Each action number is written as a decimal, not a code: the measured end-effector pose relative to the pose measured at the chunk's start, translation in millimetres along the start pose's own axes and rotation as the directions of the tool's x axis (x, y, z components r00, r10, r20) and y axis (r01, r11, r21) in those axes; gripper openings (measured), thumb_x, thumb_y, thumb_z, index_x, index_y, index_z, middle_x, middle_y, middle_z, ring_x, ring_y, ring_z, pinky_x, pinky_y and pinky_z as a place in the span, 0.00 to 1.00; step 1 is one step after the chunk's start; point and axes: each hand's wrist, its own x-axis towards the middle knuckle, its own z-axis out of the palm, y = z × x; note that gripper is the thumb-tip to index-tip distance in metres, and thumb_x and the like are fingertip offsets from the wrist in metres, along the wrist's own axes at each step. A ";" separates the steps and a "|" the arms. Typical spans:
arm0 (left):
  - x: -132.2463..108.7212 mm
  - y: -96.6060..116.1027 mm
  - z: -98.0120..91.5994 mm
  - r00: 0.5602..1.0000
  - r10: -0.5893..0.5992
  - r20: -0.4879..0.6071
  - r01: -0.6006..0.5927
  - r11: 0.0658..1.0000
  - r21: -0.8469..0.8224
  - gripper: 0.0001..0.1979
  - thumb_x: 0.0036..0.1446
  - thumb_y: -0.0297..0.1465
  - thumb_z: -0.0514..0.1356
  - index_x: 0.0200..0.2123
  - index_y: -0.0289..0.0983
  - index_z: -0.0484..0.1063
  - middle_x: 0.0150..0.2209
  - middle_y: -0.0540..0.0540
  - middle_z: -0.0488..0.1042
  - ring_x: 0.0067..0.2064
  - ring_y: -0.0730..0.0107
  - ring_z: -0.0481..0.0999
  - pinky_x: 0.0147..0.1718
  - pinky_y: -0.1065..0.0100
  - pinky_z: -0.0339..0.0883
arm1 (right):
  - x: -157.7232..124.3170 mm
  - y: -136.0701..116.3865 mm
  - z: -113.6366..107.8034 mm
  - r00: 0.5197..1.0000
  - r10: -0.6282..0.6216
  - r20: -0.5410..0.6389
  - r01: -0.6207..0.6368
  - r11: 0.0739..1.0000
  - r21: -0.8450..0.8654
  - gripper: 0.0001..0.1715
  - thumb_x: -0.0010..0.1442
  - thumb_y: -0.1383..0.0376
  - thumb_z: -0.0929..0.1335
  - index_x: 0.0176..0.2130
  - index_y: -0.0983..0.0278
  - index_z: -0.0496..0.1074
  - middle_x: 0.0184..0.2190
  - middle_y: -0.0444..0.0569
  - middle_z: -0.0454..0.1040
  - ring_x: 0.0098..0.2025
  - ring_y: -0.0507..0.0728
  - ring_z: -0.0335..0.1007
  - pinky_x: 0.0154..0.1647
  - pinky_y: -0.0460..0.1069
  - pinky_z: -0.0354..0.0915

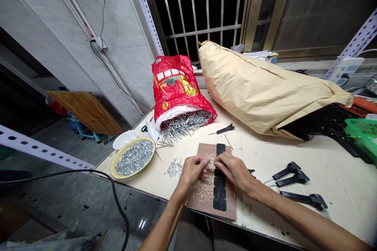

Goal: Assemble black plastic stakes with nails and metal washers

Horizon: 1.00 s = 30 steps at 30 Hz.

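Over a brown board (200, 204), my left hand (193, 170) is closed, its thumb and fingertips pressed together. Beside it, my right hand (235, 170) is also closed in a pinch above a row of black rounded squares (219, 193) on the board. Whatever small thing the fingertips hold is too small to make out. Many tiny pale bits (198, 194) lie scattered on the board around both hands. Left of my left hand is a small pile of shiny metal pieces (175, 167). Several black plastic parts with metal rods (291, 180) rest right of my right hand.
A yellow bowl (113, 169) full of small metal pieces stands by a white bowl (122, 140) at the table's left edge. A red bag (179, 86) spills metal pins (182, 125). Behind lie a large beige sack (259, 90) of black parts and a green basket (359, 129).
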 end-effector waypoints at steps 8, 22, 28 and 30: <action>-1.5 -1.8 2.9 0.995 -0.096 0.036 0.100 0.988 -0.120 0.23 0.43 0.48 0.63 0.25 0.30 0.70 0.19 0.49 0.69 0.17 0.78 0.67 0.18 0.75 0.63 | -4.0 2.2 -3.3 0.999 -0.024 0.027 0.027 0.994 -0.109 0.12 0.66 0.63 0.58 0.38 0.60 0.68 0.34 0.46 0.66 0.35 0.53 0.66 0.34 0.46 0.63; -15.8 -15.8 4.8 0.912 0.361 -0.197 -0.210 0.821 0.531 0.21 0.60 0.42 0.48 0.49 0.38 0.70 0.45 0.41 0.72 0.49 0.60 0.69 0.49 0.59 0.60 | 14.1 56.9 -20.8 0.998 -0.060 0.005 0.059 0.951 -0.303 0.14 0.66 0.64 0.58 0.33 0.63 0.70 0.31 0.47 0.67 0.36 0.55 0.61 0.29 0.48 0.59; -12.4 -23.3 5.4 0.906 0.358 -0.228 -0.202 0.837 0.509 0.20 0.62 0.40 0.47 0.50 0.37 0.69 0.50 0.41 0.71 0.52 0.62 0.68 0.53 0.60 0.58 | -11.0 35.6 -18.5 0.886 -0.393 0.247 0.436 0.887 -0.152 0.18 0.66 0.69 0.55 0.33 0.63 0.69 0.28 0.46 0.66 0.31 0.52 0.60 0.25 0.47 0.59; -12.4 -24.0 4.9 0.902 0.360 -0.240 -0.194 0.832 0.519 0.20 0.61 0.40 0.48 0.49 0.37 0.69 0.50 0.41 0.71 0.53 0.62 0.68 0.53 0.60 0.58 | -3.8 41.8 -21.8 0.961 -0.248 0.122 0.268 0.941 -0.204 0.17 0.66 0.67 0.56 0.32 0.64 0.68 0.28 0.47 0.66 0.30 0.52 0.60 0.25 0.46 0.60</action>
